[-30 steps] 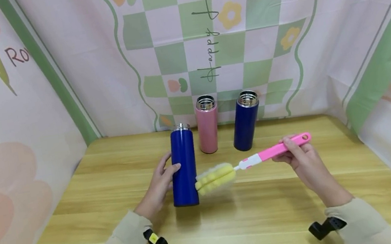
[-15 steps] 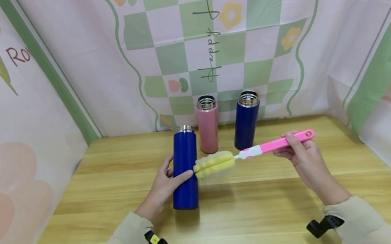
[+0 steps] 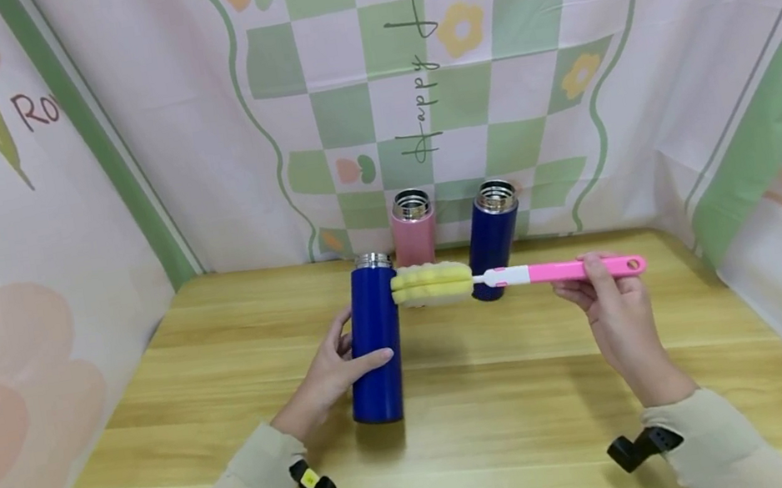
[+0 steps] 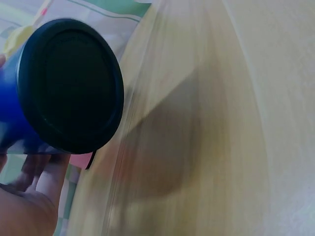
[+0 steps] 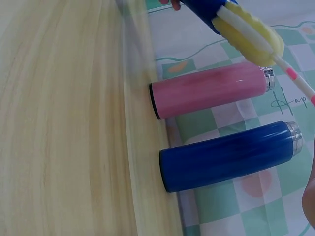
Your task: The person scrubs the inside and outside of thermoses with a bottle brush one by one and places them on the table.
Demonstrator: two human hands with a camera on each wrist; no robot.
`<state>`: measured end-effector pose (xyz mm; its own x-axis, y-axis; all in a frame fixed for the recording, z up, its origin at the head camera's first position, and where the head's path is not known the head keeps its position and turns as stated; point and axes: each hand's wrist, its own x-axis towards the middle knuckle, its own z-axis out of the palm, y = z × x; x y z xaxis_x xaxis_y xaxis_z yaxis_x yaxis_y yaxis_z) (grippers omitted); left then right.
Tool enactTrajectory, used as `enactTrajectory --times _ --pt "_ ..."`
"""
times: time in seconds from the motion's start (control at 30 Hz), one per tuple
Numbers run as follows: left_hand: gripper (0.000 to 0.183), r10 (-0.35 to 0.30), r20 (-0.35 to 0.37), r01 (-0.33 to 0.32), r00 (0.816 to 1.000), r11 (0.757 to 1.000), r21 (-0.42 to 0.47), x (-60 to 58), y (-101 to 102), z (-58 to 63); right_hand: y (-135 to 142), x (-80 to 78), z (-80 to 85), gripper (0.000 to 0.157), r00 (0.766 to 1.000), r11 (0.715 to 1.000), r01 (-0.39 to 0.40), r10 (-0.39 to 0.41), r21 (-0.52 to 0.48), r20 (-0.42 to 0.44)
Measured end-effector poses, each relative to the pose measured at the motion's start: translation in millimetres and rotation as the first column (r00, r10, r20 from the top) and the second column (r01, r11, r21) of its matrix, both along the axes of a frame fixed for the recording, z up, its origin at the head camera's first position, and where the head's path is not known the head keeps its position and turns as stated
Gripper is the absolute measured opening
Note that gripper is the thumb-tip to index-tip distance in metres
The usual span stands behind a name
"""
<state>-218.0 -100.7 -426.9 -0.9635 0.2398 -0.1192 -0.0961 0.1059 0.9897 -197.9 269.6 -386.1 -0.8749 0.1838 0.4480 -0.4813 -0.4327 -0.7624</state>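
Note:
My left hand grips a blue thermos bottle, thumb across its front. The bottle has no lid and leans slightly, its metal neck up. In the left wrist view its dark base faces the camera, raised over the table, with a shadow below. A bottle brush with a pink and white handle lies level in my right hand, pinched near the handle's end. Its yellow sponge head is at the upper right side of the held bottle, overlapping the pink bottle behind.
Behind the brush a lidless pink thermos bottle and a second lidless blue bottle stand upright near the back of the wooden table. A checkered cloth hangs right behind them.
The brush has risen along the held bottle's side, from its lower part to near its neck, and turned level. The left thumb has reached farther across the bottle, which has shifted slightly right.

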Motion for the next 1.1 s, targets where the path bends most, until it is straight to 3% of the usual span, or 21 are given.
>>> enactTrajectory --times 0.33,0.6,0.8,1.1 --pt "0.094 0.009 -0.026 -0.01 1.0 1.0 -0.023 -1.8 -1.8 1.1 -0.6 -3.1 2.6 0.023 1.0 0.999 0.02 -0.02 -0.029 -0.001" --pt "0.091 0.036 -0.038 -0.035 0.999 0.999 0.041 -3.4 -2.4 3.5 1.3 -4.5 -0.2 0.019 0.995 0.995 -0.082 0.079 -0.054 -0.064" --pt "0.087 0.022 -0.052 -0.018 0.998 0.997 0.074 -4.3 -4.2 4.2 0.4 -1.7 0.1 0.021 0.989 0.989 -0.134 0.13 -0.064 -0.073" --pt "0.086 0.06 -0.05 -0.054 0.997 0.993 0.105 -3.0 -4.9 8.5 -2.4 -0.4 1.3 0.024 0.974 0.978 -0.208 0.205 -0.027 -0.097"
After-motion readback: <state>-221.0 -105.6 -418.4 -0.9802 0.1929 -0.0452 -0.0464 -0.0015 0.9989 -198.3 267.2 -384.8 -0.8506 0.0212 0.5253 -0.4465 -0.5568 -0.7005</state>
